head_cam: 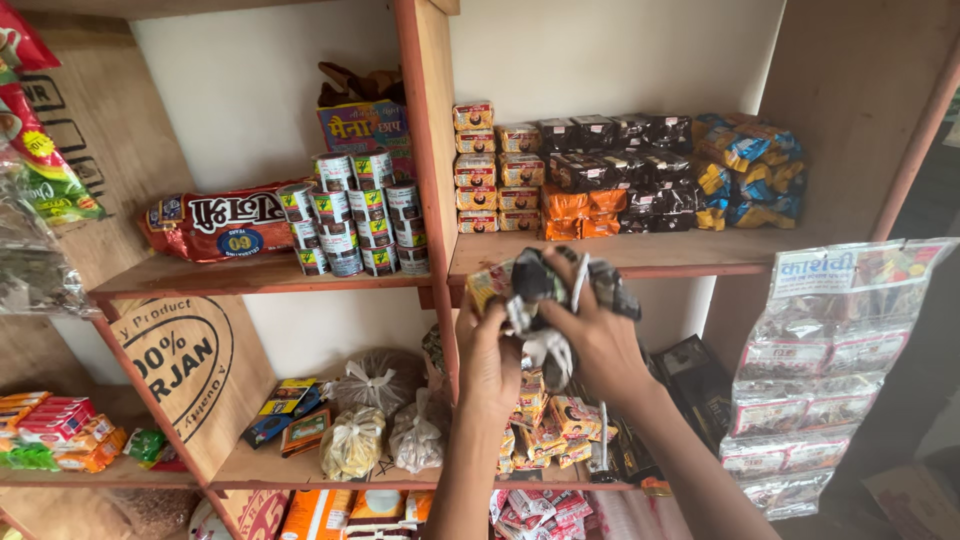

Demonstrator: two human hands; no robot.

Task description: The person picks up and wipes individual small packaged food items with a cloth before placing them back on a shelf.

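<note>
I am looking at wooden shop shelves point(270, 280) packed with goods. Far left, hanging green and red snack packets point(35, 150) cover the edge of the view. On the upper left shelf lies a long red packet point(215, 225), and just beside it stands a stack of small tins point(355, 215) with a colourful box point(365, 125) behind them. Below, on the lower left shelf, sit three knotted clear bags point(385, 415) holding what looks like grain or pulses, next to small flat packets point(290, 410).

In the middle, my left hand point(487, 365) and my right hand point(600, 345) are raised close together in front of the upright post point(432, 150). Both are closed around a crumpled bundle of dark and white wrappers point(550, 300), the left gripping it from below, the right folded over its top and side.

Behind the hands, the upper right shelf carries stacked small boxes point(490, 170), dark packets point(630, 160), orange packets point(580, 210) and blue-and-yellow packets point(750, 170). Far right hangs a strip of clear sachets point(820, 370).
</note>
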